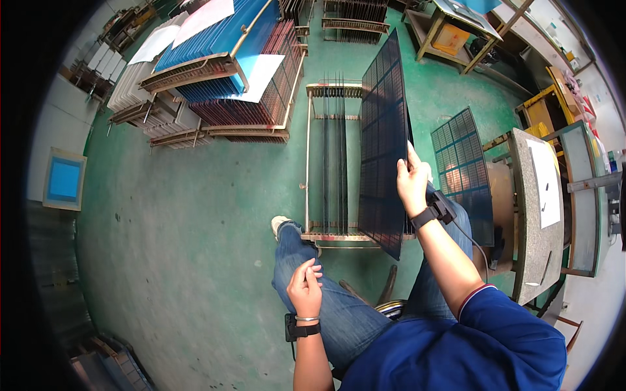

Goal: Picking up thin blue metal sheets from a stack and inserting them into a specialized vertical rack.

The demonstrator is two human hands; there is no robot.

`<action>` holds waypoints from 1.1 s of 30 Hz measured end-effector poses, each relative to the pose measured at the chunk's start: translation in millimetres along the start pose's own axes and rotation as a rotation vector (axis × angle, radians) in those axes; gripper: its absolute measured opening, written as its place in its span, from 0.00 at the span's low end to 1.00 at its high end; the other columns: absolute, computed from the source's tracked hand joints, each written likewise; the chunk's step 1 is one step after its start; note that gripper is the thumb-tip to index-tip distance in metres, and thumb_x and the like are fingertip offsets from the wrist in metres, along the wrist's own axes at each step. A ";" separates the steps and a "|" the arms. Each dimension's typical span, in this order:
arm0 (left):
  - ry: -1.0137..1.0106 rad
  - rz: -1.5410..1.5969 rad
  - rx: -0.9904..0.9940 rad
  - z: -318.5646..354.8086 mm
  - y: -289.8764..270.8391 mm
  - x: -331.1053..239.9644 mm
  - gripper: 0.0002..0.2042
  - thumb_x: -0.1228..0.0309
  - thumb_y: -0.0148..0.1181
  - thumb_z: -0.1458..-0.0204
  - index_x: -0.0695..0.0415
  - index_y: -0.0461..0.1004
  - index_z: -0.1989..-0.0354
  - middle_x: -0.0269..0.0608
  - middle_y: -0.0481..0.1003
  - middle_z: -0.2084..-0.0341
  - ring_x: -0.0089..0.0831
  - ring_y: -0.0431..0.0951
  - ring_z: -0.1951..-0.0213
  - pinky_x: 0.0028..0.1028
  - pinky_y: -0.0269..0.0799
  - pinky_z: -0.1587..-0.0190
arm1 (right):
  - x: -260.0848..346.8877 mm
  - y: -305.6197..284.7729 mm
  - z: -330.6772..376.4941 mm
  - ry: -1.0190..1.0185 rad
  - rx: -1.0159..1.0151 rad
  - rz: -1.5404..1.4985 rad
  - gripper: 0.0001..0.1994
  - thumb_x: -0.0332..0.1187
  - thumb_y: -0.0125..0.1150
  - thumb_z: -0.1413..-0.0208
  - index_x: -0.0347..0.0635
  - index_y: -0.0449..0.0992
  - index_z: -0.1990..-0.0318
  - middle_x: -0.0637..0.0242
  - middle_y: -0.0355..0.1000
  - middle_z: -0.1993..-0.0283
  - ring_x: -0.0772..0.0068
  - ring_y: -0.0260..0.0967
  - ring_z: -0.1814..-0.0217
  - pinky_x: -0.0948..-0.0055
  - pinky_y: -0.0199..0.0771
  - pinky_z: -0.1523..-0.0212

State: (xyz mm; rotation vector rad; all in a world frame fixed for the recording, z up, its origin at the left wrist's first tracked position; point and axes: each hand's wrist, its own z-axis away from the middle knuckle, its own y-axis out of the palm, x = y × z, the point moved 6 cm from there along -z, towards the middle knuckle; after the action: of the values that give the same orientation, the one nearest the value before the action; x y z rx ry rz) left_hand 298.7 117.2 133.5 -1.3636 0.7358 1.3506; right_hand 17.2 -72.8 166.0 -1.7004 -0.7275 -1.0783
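My right hand (413, 182) grips the near edge of a large dark gridded panel (385, 137), held upright on its edge over a metal floor rack (310, 137). Several thin dark panels (334, 150) stand on edge in that rack, just left of the held one. My left hand (305, 287) rests on my left thigh, its fingers loosely curled and holding nothing. Both wrists wear black straps, and a cable runs down from the right one. I sit with my legs in blue jeans, one shoe by the rack's near end.
Another gridded panel (463, 173) leans by a stone-topped bench (538, 195) at the right. Metal racks of blue and dark panels (222, 58) stand at the back left. A blue framed square (64, 179) leans at the left wall. The floor is green.
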 end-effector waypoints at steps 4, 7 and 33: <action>0.000 -0.016 -0.001 0.0 -2.9 2.2 0.09 0.77 0.47 0.42 0.62 0.73 0.57 0.42 0.77 0.69 0.21 0.76 0.72 0.18 0.73 0.76 | 4.6 2.6 3.5 0.035 0.039 -0.021 0.25 0.16 0.46 0.47 0.35 0.60 0.39 0.57 0.69 0.45 0.73 0.68 0.47 0.78 0.65 0.48; 0.007 -0.020 -0.005 1.4 -4.9 2.1 0.09 0.77 0.47 0.43 0.62 0.73 0.58 0.42 0.77 0.70 0.21 0.76 0.72 0.18 0.73 0.76 | 17.3 1.6 6.4 0.230 0.116 0.159 0.25 0.16 0.46 0.48 0.34 0.60 0.40 0.57 0.70 0.47 0.76 0.69 0.49 0.80 0.66 0.50; 0.040 -0.038 0.002 -1.0 1.0 -3.0 0.09 0.78 0.48 0.45 0.62 0.75 0.59 0.43 0.77 0.71 0.23 0.78 0.74 0.20 0.73 0.77 | -44.3 16.4 -40.9 -0.077 -0.003 -0.184 0.25 0.15 0.46 0.50 0.34 0.63 0.41 0.54 0.72 0.49 0.74 0.70 0.51 0.79 0.67 0.50</action>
State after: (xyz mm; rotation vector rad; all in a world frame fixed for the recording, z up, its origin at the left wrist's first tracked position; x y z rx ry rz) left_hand 297.5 115.2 136.0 -1.4003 0.7347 1.2959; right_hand -1.7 -116.4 125.5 -1.7098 -0.9472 -1.1446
